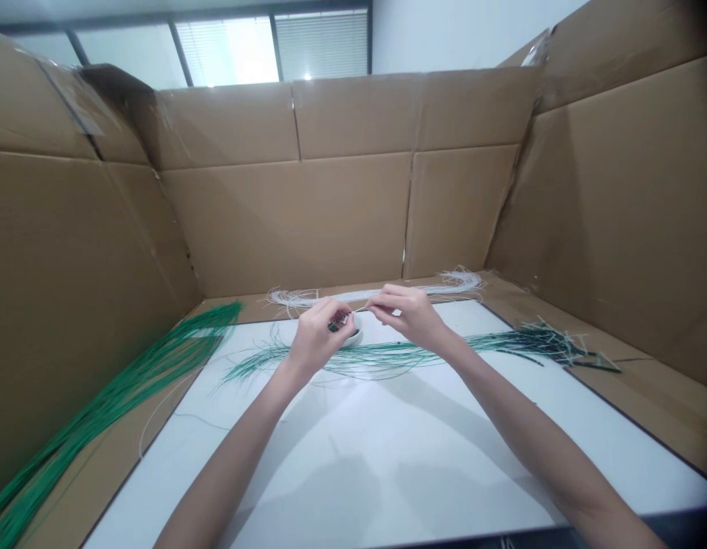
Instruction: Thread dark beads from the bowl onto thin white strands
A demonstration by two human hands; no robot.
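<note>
My left hand (319,333) is closed in a pinch round a small dark green piece, held just above a small white dish (355,335). My right hand (406,311) pinches the end of a thin white wire (360,309) that reaches toward the left hand's fingertips. The two hands nearly meet over the far middle of the white work surface (387,457). Beneath them lies a spread of green wires (387,354) running left to right.
A bundle of white wires (387,291) lies along the back edge. A long bundle of green wires (118,396) runs down the left side on cardboard. Dark green pieces with white tips (553,339) lie at the right. Tall cardboard walls (342,206) surround the surface.
</note>
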